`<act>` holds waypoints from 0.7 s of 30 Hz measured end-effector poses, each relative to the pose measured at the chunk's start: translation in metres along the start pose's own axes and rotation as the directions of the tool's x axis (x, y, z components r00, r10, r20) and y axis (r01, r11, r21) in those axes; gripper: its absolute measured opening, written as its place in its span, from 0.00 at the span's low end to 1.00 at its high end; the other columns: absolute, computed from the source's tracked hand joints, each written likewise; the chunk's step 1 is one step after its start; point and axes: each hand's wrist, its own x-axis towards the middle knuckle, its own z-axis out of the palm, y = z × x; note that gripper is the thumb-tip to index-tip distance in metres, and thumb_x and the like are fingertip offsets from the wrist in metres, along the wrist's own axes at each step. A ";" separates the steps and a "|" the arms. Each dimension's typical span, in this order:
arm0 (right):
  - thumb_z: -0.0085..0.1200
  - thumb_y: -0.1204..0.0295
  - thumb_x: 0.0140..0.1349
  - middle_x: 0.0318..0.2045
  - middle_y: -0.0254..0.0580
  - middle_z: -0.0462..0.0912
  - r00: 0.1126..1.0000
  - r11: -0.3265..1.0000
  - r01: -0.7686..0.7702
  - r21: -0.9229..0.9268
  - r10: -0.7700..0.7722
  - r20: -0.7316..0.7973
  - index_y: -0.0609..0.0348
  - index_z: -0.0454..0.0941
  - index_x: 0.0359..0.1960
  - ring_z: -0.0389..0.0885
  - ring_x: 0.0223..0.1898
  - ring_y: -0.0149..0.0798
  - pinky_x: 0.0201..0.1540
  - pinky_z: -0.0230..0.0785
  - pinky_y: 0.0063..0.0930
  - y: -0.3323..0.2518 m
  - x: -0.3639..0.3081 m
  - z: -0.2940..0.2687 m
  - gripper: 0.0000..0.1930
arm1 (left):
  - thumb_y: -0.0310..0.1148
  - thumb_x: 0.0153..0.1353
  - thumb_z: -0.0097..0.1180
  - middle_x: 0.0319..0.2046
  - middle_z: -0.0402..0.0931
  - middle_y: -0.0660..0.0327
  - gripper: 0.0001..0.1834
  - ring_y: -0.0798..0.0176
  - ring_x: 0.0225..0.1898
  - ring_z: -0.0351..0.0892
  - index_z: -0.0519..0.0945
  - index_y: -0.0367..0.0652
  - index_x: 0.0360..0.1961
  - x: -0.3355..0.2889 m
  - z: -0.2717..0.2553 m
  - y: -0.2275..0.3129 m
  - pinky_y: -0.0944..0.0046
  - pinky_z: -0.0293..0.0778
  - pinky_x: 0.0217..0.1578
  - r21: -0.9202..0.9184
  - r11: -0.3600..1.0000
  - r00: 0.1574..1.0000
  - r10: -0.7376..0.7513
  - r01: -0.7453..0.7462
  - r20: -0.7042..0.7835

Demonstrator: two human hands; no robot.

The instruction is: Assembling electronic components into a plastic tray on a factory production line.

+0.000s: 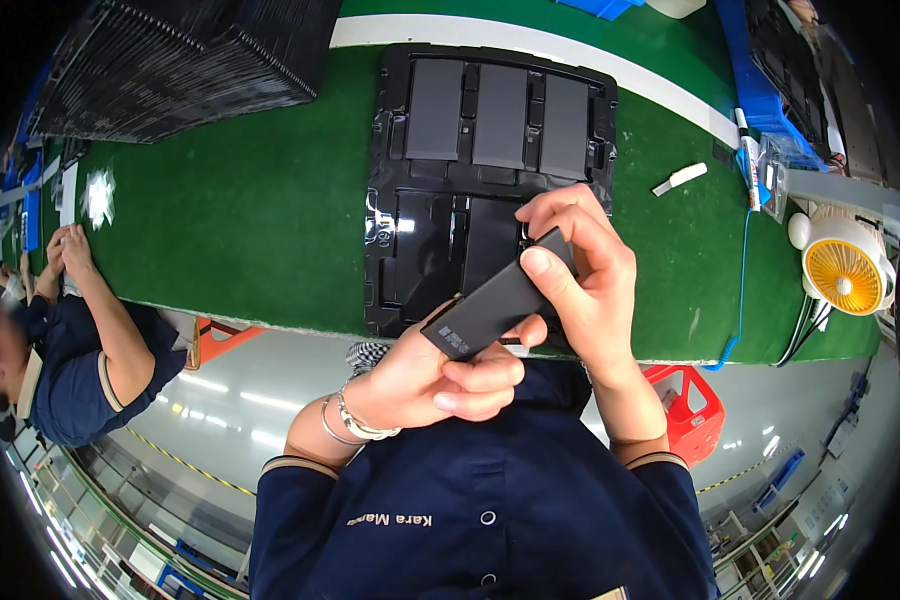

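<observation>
A flat black rectangular device (pixel 495 305), shaped like a power bank and with small pale print at its lower end, is held tilted between both hands. My left hand (pixel 440 380), with bracelets at the wrist, grips the lower end from beneath. Thumb and fingers of my right hand (pixel 585 275) close around the upper end. Just beyond lies a black plastic tray (pixel 440 180). Its far row holds three dark flat slabs (pixel 500 115). In the near row the left compartment (pixel 425 240) looks bare, and my hands partly cover the rest.
Stacked black trays (pixel 190 75) stand at far left on the green table (pixel 270 220). To the right lie a small white-handled tool (pixel 685 175), a marker (pixel 748 165), a blue cord (pixel 746 280) and a yellow-and-white fan (pixel 842 276). A co-worker (pixel 100 365) sits at left.
</observation>
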 end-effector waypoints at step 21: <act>0.68 0.69 0.47 0.39 0.45 0.80 0.728 0.280 0.683 -0.675 -0.187 0.659 0.63 0.77 0.38 0.78 0.45 0.47 0.56 0.69 0.39 0.009 0.122 0.034 0.18 | 0.22 0.58 0.60 0.21 0.69 0.63 0.33 0.63 0.25 0.70 0.66 0.42 0.66 -0.048 -0.003 0.020 0.63 0.70 0.30 0.732 -0.441 0.569 0.818 0.520 0.089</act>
